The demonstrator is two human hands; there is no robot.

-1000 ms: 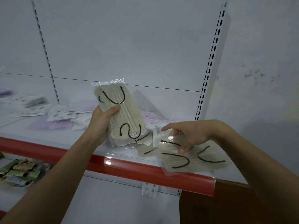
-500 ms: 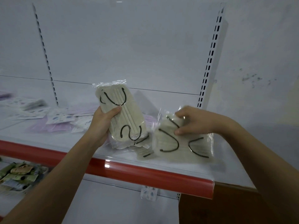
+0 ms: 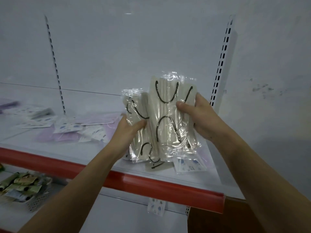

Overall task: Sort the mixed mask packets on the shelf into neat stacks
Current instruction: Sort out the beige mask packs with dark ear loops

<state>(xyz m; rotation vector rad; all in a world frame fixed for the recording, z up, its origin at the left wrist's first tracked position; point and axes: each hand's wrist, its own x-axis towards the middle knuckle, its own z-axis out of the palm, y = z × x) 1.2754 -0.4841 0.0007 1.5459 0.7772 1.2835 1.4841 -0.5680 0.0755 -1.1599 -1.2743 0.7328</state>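
Here both hands hold beige mask packets up above the white shelf (image 3: 84, 153), in front of its back panel; the right hand (image 3: 200, 118) grips the front beige packet (image 3: 170, 118) by its right edge, thumb pressed across the clear wrapper and fingers curled behind; the left hand (image 3: 127, 130) holds the second beige packet (image 3: 136, 115), thumb on its face, and this packet sits partly behind the front one, overlapping along its left side; both packets stand roughly upright, their black ear loops showing through the plastic; directly beneath them on the shelf lies another beige packet (image 3: 156, 166), with a white patterned packet (image 3: 190, 166) just beside it toward the shelf's right end; further along the shelf to the left lie mixed purple packets (image 3: 64, 135) and white printed packets (image 3: 67, 126), loosely overlapping; below the shelf's red front strip (image 3: 151, 186), at the left, a white basket (image 3: 38, 201) holds green tubes (image 3: 20, 184).
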